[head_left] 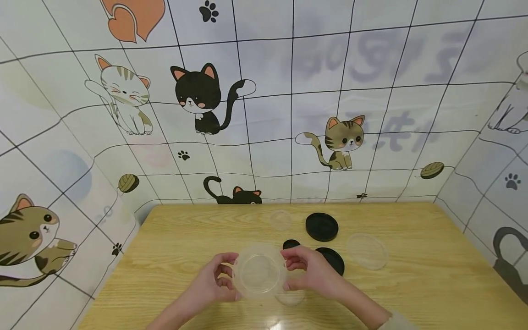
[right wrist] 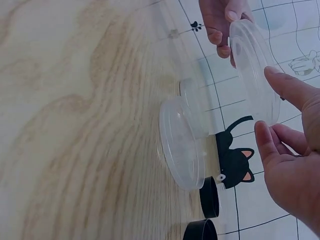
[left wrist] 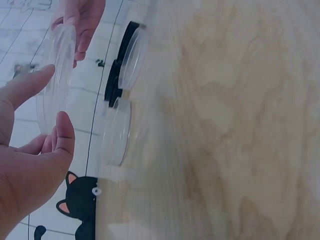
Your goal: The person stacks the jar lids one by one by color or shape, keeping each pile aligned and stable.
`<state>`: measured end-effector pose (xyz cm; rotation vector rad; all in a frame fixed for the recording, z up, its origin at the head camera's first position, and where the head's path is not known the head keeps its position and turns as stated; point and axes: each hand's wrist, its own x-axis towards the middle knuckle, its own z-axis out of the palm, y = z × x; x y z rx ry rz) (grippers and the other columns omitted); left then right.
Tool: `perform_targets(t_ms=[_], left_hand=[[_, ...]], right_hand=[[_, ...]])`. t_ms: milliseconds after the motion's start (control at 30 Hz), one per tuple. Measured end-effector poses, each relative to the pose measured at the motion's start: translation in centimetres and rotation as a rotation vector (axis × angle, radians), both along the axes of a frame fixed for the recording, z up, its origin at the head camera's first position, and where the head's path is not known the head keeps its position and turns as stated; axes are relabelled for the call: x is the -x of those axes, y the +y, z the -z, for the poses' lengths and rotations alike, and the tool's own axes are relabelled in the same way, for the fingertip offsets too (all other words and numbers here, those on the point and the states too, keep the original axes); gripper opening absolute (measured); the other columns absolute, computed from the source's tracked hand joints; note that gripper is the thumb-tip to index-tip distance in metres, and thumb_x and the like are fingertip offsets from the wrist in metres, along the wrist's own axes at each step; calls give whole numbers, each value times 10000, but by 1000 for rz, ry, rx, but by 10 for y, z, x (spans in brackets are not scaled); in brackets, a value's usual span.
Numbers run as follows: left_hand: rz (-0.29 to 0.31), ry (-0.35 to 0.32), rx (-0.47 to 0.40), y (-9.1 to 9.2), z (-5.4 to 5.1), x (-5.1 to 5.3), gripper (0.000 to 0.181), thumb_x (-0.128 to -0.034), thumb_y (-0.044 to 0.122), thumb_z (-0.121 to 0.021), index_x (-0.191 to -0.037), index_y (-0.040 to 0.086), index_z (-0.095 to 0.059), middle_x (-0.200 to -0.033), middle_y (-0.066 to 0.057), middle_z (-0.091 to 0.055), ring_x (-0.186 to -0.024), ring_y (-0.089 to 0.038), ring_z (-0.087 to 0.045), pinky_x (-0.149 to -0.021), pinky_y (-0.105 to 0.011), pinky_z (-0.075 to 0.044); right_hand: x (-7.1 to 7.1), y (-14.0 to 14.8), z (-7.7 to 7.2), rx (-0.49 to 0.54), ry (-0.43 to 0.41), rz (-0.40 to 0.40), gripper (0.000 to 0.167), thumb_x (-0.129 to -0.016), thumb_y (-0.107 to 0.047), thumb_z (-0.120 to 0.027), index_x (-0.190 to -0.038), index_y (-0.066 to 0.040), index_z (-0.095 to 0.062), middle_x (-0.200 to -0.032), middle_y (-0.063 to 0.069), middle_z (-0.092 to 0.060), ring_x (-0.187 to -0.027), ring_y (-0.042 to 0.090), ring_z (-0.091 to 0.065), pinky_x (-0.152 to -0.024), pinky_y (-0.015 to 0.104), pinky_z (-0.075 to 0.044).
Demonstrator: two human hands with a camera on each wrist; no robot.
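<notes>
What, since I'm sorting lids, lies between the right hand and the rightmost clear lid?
In the head view, a black lid lies there, partly hidden by the right hand.

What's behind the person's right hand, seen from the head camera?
The right hand, gripping a clear lid, partly hides a large black lid, a small black lid and another clear lid. Their covered parts, and anything wholly behind the hand, can't be seen.

The tabletop (head_left: 412, 275) is of light wood with visible grain. Behind it rises a white wall covering (head_left: 268, 117) with dark lines, bearing a black-and-white cat (head_left: 200, 91), a striped brown cat (head_left: 344, 137) and an orange heart (head_left: 144, 18).
</notes>
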<state>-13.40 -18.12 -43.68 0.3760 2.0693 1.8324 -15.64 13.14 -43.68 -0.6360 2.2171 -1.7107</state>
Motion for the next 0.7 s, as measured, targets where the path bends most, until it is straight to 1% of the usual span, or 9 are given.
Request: perform_targets(t_ms=[67,133,200,333,433,467,567,700], left_hand=[[17,-2,3,3,2,-5,836,-743,-48,-874,-1436,-77,-407,-1287,-189,-460,-1011,-245,-488,-782,-275,-545],[30,-5,3,7,4,-10,831,-746,-44,-873,-1431,-80,-405,-1292,-186,-447,-1008,-245,-482,-781,-270,-545],[35,-6,10,11,7,-15,823,-750,-40,-868,-1429,-80,-406,-1298,-188,-432,-996,-239,-482,-780,-259,-540],[30,-12,24,17,12,-25,820,-741,-52,-862,-1422,-83,-406,-1298,-179,-415,-945,-213,-493,-756,-235,-525],[22,-46,17,21,17,-31,822,-724,-77,-862,-1410,-83,-409,-1257,-163,-439,-913,-210,-507,-733,-233,-519],[23,-62,8,22,19,-33,825,-720,-86,-859,-1408,-83,-404,-1243,-158,-444,-907,-212,-511,-727,-234,-518],[29,-71,-8,25,25,-38,830,-704,-98,-864,-1393,-104,-401,-1218,-155,-468,-924,-216,-528,-724,-234,-524],[27,-46,-19,27,31,-42,816,-690,-85,-879,-1369,-107,-427,-1213,-151,-503,-932,-206,-558,-733,-235,-526]], right_hand=[[-6,6,-1,-4,11,-7,675,-773,-86,-912,-1340,86,-589,-1206,138,-638,-1033,230,-647,-951,387,-536],[-12,11,-1,-4,16,-19,666,-776,-81,-908,-1339,82,-592,-1174,120,-632,-1013,210,-648,-939,364,-542],[-17,15,0,-6,14,-23,662,-772,-68,-907,-1337,77,-595,-1161,112,-629,-1003,209,-647,-928,366,-548],[-26,20,4,-9,12,-35,641,-761,-61,-913,-1308,77,-609,-1108,94,-624,-974,203,-648,-905,324,-554],[-31,23,9,-9,30,-49,619,-755,-57,-914,-1281,84,-618,-1075,81,-616,-949,178,-638,-882,293,-556],[-33,23,11,-15,39,-54,617,-754,-62,-915,-1275,85,-620,-1069,75,-617,-939,164,-633,-871,286,-557],[-39,26,17,-40,58,-59,600,-749,-64,-913,-1256,80,-627,-1048,58,-620,-907,120,-612,-843,259,-552],[-47,28,22,-70,36,-48,588,-745,-51,-910,-1256,45,-636,-1075,43,-619,-880,84,-584,-814,245,-532]])
